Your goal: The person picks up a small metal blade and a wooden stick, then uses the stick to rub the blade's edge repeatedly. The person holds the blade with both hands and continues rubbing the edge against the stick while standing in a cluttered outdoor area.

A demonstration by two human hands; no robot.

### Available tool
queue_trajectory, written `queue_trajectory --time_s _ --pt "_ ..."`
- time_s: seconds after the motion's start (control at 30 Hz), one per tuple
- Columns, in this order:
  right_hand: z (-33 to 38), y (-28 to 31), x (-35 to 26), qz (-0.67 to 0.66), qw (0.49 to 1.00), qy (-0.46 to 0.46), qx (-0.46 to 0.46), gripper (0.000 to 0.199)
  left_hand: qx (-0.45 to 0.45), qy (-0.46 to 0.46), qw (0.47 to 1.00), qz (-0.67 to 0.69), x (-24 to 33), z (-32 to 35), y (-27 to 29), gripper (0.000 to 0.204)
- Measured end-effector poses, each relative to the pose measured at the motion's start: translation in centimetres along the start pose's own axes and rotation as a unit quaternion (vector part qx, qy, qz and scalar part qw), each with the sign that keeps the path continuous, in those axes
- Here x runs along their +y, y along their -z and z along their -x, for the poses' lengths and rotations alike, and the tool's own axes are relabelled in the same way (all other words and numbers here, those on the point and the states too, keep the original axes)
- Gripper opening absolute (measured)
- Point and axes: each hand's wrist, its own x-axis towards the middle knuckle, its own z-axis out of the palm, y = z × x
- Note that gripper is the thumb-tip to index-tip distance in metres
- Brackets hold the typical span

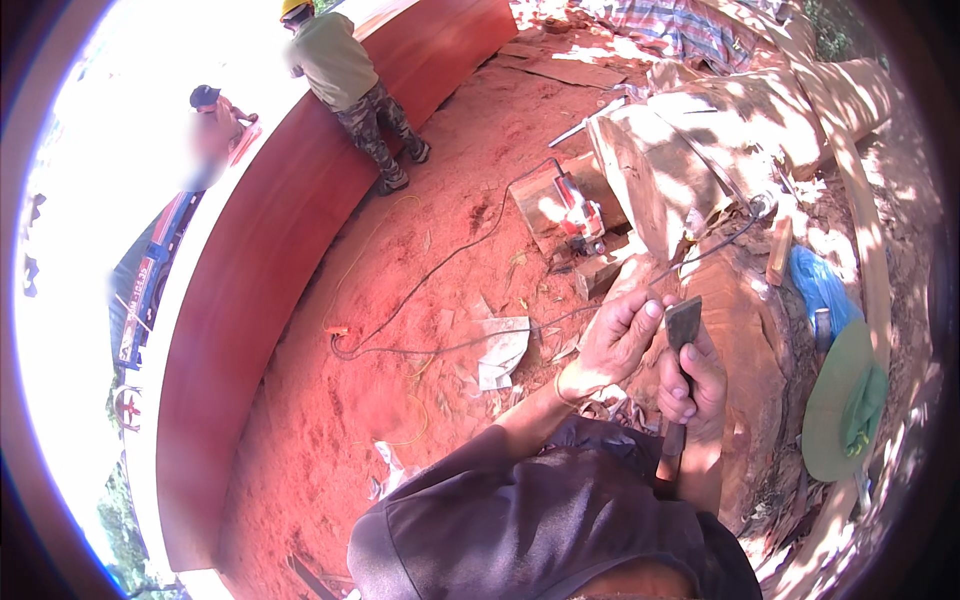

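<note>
My right hand (pixel 692 385) is closed around the handle of a chisel (pixel 682 325), its flat dark blade pointing up. My left hand (pixel 620 335) is raised beside it, fingers curled, the thumb and fingertips touching the blade's edge. Both hands hover over a large reddish slab of wood (pixel 745 320) in front of me. My dark sleeve fills the lower middle of the view.
A red power saw (pixel 578 210) lies on a board, with a black cable (pixel 440 265) trailing over red sawdust ground. Big pale logs (pixel 720 130) lie at the upper right. A green hat (pixel 845 400) and blue bag (pixel 818 285) sit right. Two people stand by a curved red wall (pixel 270 230).
</note>
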Motion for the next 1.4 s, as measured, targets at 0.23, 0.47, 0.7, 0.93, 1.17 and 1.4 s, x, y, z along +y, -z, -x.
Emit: queue_trajectory --time_s 0.23,0.47,0.7,0.93,1.17,1.4 --pt "4.1 9.6 -0.9 -0.085 0.978 0.043 0.187 0.043 0.067 0.031 0.995 0.071 -1.0 1.6 1.6 0.036" --pt "15.0 16.9 -0.4 -0.086 0.851 0.200 0.478 0.037 0.132 0.088 0.982 0.106 -0.9 2.0 3.3 0.034" --pt "20.0 13.4 7.1 -0.054 0.808 0.079 0.581 0.019 0.216 0.103 0.960 0.148 -2.6 1.0 2.9 0.035" --pt "21.7 8.5 3.8 -0.040 0.793 0.122 0.596 0.023 0.251 0.120 0.960 -0.002 -3.3 -0.1 0.6 0.027" --pt "24.8 9.5 2.9 -0.130 0.678 0.310 0.654 0.032 0.110 0.131 0.985 0.029 -4.9 -2.1 0.2 0.036" --pt "30.8 16.3 3.9 -0.079 0.555 0.333 0.759 0.014 0.116 0.125 0.985 0.025 -4.6 -2.4 -3.1 0.030"
